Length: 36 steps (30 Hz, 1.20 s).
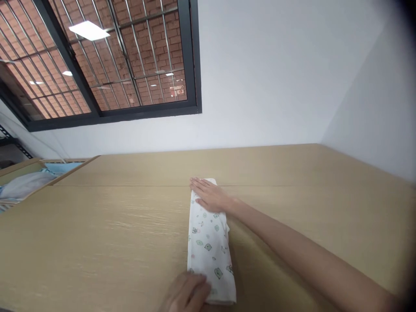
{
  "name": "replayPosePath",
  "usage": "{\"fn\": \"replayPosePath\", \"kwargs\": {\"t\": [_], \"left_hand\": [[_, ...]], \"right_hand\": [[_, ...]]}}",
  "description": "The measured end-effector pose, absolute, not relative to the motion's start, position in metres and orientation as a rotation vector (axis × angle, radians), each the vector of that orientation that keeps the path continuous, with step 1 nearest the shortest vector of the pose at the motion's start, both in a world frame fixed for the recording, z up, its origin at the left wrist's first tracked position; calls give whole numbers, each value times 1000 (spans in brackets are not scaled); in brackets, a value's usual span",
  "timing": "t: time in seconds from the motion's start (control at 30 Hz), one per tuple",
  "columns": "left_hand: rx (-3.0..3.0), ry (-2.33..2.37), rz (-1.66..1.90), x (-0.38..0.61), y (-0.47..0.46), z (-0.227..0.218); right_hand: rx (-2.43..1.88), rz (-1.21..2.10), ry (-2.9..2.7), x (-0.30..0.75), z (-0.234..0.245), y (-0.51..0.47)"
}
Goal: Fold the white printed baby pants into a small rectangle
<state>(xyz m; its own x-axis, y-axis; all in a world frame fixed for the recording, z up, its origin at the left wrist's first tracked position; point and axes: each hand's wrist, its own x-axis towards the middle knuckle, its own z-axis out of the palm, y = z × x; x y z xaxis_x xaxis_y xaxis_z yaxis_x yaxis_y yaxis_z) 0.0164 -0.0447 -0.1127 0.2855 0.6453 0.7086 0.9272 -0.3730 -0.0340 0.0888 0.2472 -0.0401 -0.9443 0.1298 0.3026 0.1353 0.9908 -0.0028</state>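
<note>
A white cloth (209, 242) with small green and pink prints lies folded into a long narrow strip on the light wooden table (113, 234). My right hand (209, 194) rests flat on its far end, fingers stretched out and together. My left hand (188, 292) presses on the near end at the bottom of the view, with its fingers laid over the cloth's corner. The cloth runs straight away from me between the two hands.
A wooden box (35, 173) holding light blue and white fabric stands at the table's left. A white wall and a black-framed window (107, 60) with bars rise behind the table. Another wall closes the right side.
</note>
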Motion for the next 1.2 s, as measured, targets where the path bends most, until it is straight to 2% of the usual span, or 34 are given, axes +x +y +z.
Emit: {"fn": "replayPosePath", "kwargs": {"t": [0.13,0.33,0.4,0.6,0.8,1.0,1.2], "left_hand": [[-2244,-1490,-854,4,-50,-85],[-2291,-1588,-803,8,-54,-84],[-2281,-1574,-784,10,-54,-86],[-2224,-1517,-699,16,-52,-90],[-2164,-1523,-608,20,-49,-89],[-2160,-1558,-670,19,-48,-90],[-2530,-1555,-888,15,-62,-75]], "right_hand": [[-163,96,-2856,131,-18,179],[-113,276,-2998,189,-17,109],[-40,176,-3001,199,-29,95],[89,-410,-2749,206,-65,72],[91,-526,-2645,206,-70,66],[40,-468,-2614,210,-76,60],[-101,-147,-2736,224,-66,53]]}}
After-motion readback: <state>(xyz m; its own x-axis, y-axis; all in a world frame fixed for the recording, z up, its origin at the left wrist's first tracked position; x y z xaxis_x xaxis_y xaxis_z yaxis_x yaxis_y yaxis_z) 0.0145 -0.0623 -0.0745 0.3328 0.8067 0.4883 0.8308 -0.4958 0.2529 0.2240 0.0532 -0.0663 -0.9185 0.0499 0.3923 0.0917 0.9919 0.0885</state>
